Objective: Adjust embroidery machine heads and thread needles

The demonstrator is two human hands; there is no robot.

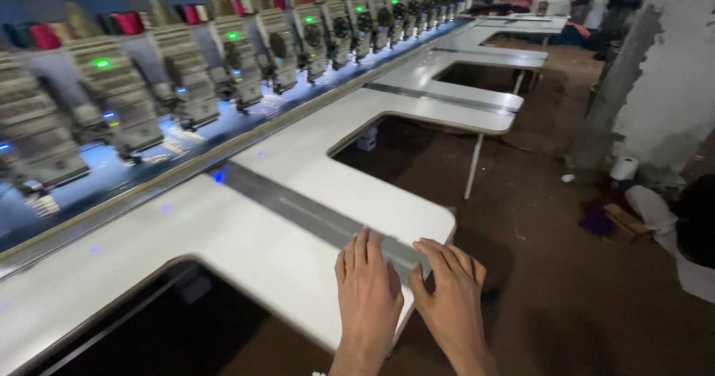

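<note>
My left hand [367, 290] lies flat, palm down, on the near end of a white table extension [261, 249], fingers spread and touching a grey metal strip [313, 216] that runs across it. My right hand [450, 290] rests flat beside it, over the table's outer edge, fingers apart. Neither hand holds anything.
A long row of embroidery machine heads [186, 78] with green and blue lights and thread cones runs along the left. More white table extensions [447, 93] with dark cutouts recede ahead. On the right lie brown dirt floor, a rough pillar [655, 71], a white roll [624, 168] and cloth scraps [655, 208].
</note>
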